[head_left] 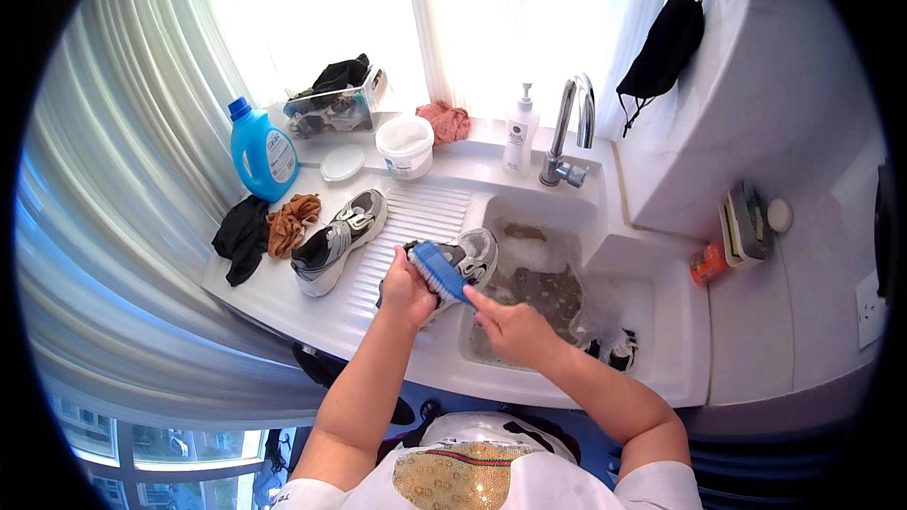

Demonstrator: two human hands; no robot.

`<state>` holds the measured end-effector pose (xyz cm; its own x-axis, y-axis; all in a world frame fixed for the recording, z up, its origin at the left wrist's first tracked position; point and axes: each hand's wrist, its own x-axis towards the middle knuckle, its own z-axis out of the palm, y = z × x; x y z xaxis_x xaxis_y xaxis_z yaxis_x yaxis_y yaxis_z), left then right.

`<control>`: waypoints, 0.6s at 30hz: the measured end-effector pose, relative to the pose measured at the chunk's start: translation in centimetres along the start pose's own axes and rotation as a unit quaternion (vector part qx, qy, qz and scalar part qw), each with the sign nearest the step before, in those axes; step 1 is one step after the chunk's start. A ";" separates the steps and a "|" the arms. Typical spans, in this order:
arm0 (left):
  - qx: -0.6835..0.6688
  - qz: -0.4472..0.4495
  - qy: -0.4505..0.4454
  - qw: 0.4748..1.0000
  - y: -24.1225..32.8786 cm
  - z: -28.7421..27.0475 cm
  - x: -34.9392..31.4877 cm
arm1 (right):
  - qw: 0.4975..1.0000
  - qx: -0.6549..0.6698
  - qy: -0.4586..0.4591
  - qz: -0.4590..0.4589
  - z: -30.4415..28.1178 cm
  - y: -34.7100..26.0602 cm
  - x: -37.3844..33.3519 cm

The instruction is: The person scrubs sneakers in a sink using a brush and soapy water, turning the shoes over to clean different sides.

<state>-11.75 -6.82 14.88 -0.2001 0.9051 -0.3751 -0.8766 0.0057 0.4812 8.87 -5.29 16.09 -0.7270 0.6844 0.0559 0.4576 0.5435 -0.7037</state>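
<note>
My left hand (408, 295) is closed on a grey and white sneaker (482, 253), which lies tilted over the ribbed drainboard and the edge of the sink basin (595, 219). A blue scrubbing brush (442, 274) with pale bristles is gripped by its handle in my right hand (515, 329). Its head is over the sneaker, close to my left fingers, and hides part of the shoe. The matching sneaker (335, 247) rests on the drainboard to the left. Murky, foamy water (543, 297) fills the basin, with a black and white item (623, 351) at its near right.
A chrome faucet (564, 132) and white pump bottle (519, 137) stand behind the basin. Left are a blue detergent jug (263, 156), white tub (406, 149), its lid (342, 162), dark cloth (242, 238) and brown cloth (293, 224). An orange container (707, 263) stands right.
</note>
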 end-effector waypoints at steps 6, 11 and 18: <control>0.021 0.007 -0.018 1.000 -0.3 0.4 0.3 | 0.999 -0.017 0.028 0.035 0.0 1.1 1.2; 0.032 -0.001 0.032 0.999 0.0 -0.8 1.4 | 0.991 -0.064 0.040 0.111 -0.2 3.0 1.4; 0.596 0.217 0.128 0.763 1.3 -0.6 0.3 | 0.988 0.039 0.106 0.108 -0.2 2.6 -0.8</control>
<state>-13.22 -6.73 14.95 -0.5713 0.8196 -0.0444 0.2860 0.2495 0.9252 10.77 -4.34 14.40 -0.4893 0.8713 0.0384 0.5434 0.3390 -0.7679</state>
